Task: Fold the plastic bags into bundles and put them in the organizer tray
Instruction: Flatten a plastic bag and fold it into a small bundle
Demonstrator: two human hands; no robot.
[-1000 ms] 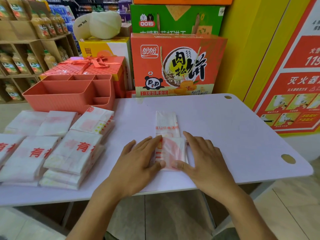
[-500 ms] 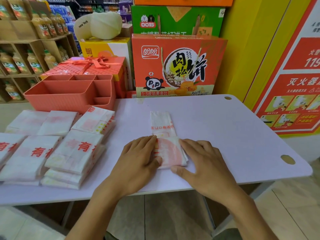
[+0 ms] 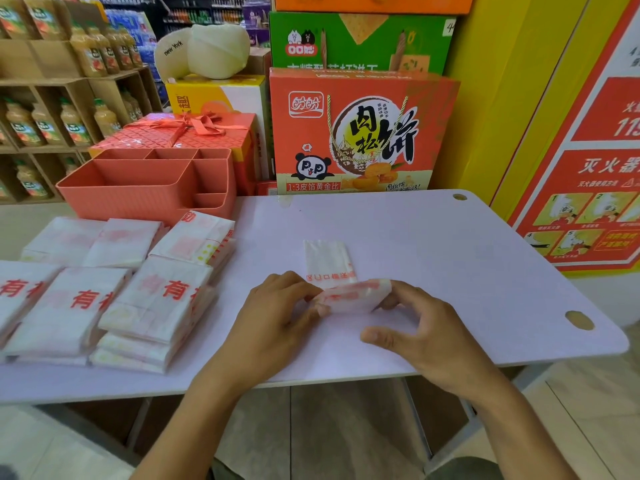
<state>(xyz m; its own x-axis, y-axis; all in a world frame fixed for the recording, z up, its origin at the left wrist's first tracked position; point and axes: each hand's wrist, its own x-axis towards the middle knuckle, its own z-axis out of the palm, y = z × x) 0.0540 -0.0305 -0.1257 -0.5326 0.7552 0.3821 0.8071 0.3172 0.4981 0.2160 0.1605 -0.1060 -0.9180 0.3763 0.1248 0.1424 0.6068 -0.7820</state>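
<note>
A white plastic bag with red print lies as a narrow strip on the pale table. Its near end is folded over and lifted off the table. My left hand pinches the left side of that fold. My right hand holds the right side with curled fingers, thumb stretched out below. The far end of the strip lies flat. The coral organizer tray, with several compartments that show nothing inside, stands at the back left of the table.
Stacks of flat white bags with red characters cover the table's left part. Behind the table stand a large orange snack box, a red gift box and shelves of juice bottles. A yellow wall is on the right.
Both hands lay flat pressing the folded end down. Now they have curled around its sides and raised it, rolling it toward the far end of the strip.
</note>
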